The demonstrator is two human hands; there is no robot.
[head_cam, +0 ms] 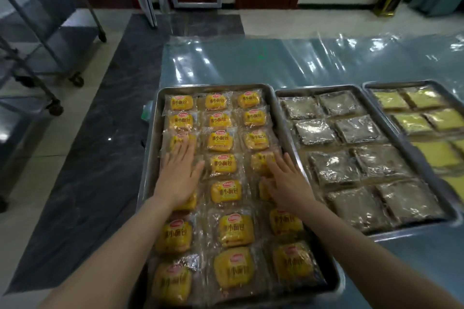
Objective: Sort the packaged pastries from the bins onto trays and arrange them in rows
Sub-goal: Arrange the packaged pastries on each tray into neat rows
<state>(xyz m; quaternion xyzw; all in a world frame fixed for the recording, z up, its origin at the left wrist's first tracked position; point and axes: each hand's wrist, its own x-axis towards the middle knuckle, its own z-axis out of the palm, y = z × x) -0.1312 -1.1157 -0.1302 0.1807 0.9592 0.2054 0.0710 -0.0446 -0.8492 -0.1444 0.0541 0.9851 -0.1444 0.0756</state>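
Past nearest yellow bun packs (236, 229) filling steel tray (213, 86), resting left hand (178, 178) and right hand (288, 184) flat mid-tray on its outer columns, fingers straight, gripping nothing; seemingly squaring finished rows, next calling for gentle nudges to skewed packs at tray's near end

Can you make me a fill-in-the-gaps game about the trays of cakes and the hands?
1. The left tray holds buns in ___ columns.
2. The middle tray holds dark pastries in ___ columns.
3. The left hand and the right hand both lie flat on packets in the ___ tray.

Missing words: three; two; left.
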